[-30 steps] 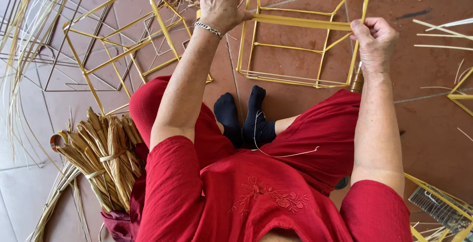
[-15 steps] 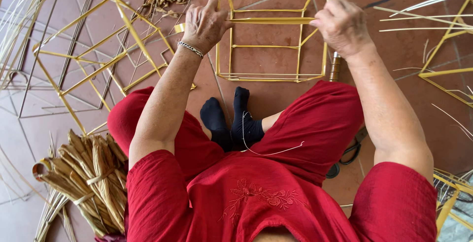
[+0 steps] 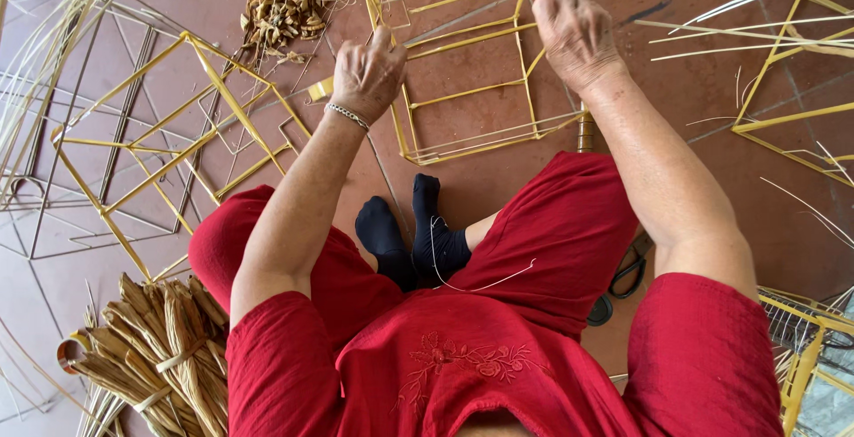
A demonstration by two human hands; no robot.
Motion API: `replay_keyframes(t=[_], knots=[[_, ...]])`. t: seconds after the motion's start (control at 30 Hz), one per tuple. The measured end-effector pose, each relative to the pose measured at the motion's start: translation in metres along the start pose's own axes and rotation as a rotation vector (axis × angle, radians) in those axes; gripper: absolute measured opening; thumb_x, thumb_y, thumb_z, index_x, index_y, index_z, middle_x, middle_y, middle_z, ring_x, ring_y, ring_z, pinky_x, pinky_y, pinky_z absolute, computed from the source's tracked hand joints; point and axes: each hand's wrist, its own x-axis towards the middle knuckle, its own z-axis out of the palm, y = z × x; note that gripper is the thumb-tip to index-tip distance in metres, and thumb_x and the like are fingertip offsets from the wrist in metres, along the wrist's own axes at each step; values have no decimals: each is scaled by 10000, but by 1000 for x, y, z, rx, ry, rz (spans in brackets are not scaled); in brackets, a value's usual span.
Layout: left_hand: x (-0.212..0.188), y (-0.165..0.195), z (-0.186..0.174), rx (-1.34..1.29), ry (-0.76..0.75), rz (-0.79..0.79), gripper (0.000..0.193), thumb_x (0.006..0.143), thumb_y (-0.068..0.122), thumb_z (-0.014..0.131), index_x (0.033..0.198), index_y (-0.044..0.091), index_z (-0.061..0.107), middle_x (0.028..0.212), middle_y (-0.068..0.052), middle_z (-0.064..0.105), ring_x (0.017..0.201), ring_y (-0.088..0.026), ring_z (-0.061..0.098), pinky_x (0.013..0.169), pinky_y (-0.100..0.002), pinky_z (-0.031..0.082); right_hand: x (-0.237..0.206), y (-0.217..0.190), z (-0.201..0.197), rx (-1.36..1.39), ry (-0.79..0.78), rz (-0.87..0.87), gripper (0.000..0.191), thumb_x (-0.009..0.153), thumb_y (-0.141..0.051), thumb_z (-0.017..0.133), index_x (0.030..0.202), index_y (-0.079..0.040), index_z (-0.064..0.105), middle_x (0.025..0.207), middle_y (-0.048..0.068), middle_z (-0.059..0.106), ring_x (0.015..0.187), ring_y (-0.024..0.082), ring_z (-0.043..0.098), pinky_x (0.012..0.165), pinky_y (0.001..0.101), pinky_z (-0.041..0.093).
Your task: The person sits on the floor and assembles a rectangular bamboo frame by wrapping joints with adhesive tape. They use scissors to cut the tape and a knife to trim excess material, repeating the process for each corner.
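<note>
I sit on a reddish tiled floor in red clothes and black socks. In front of me stands a box-shaped frame of yellow-wrapped wire [image 3: 463, 90]. My left hand [image 3: 369, 72] grips the frame's near left bar, a silver bracelet on the wrist. At the frame's right side, my right hand [image 3: 574, 32] is closed around a bar. A thin pale strand [image 3: 480, 281] lies across my lap.
Another yellow frame [image 3: 169, 144] lies to my left over bare grey wire frames. Bundles of dried straw [image 3: 165, 357] sit by my left knee. A pile of dry scraps [image 3: 289, 1] lies ahead. Black scissors [image 3: 627, 277] rest by my right thigh. More yellow frames [image 3: 792, 117] are on the right.
My view has tilted and shifted. Both hands have stayed on the yellow frame, which now looks turned and lifted at an angle.
</note>
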Motion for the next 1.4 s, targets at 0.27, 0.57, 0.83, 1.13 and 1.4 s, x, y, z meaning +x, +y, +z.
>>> replay_keyframes(t=[0.27, 0.57, 0.83, 1.13, 1.4], knots=[[5, 61, -17, -269, -25, -178, 126, 894, 269, 731, 915, 147, 709, 980, -162, 588, 672, -324, 690, 573, -460, 555, -5, 15, -8, 288, 115, 265, 134, 811, 70, 718, 847, -40, 651, 968, 111, 541, 974, 312, 537, 824, 471, 501], [5, 68, -37, -515, 19, -290, 179, 866, 301, 789, 844, 126, 764, 954, -142, 629, 733, -350, 689, 652, -484, 539, 12, -30, -25, 10, 123, -166, 82, 843, 22, 764, 840, -8, 688, 957, 70, 597, 1124, 256, 561, 1234, 613, 381], [2, 61, -49, -639, 6, -312, 71, 828, 180, 750, 860, 127, 784, 943, -122, 675, 787, -356, 698, 695, -485, 551, 30, -105, -50, 483, 265, 90, 212, 894, 24, 757, 1072, -90, 759, 1114, 65, 693, 1083, 248, 615, 957, 431, 560], [-2, 66, -30, -458, 9, -164, 98, 885, 160, 726, 834, 81, 701, 958, -131, 632, 711, -335, 690, 642, -460, 559, -13, -45, -3, 1909, 400, 1551, 195, 994, -200, 671, 1047, -22, 612, 864, 106, 702, 704, 201, 724, 661, 409, 651], [-2, 74, -27, -278, -23, -165, 271, 912, 258, 748, 810, 27, 650, 972, -168, 578, 662, -337, 680, 575, -449, 551, -3, -44, 24, 1983, 283, 1491, 240, 987, -263, 654, 1074, -39, 655, 908, 112, 736, 772, 203, 737, 702, 395, 681]])
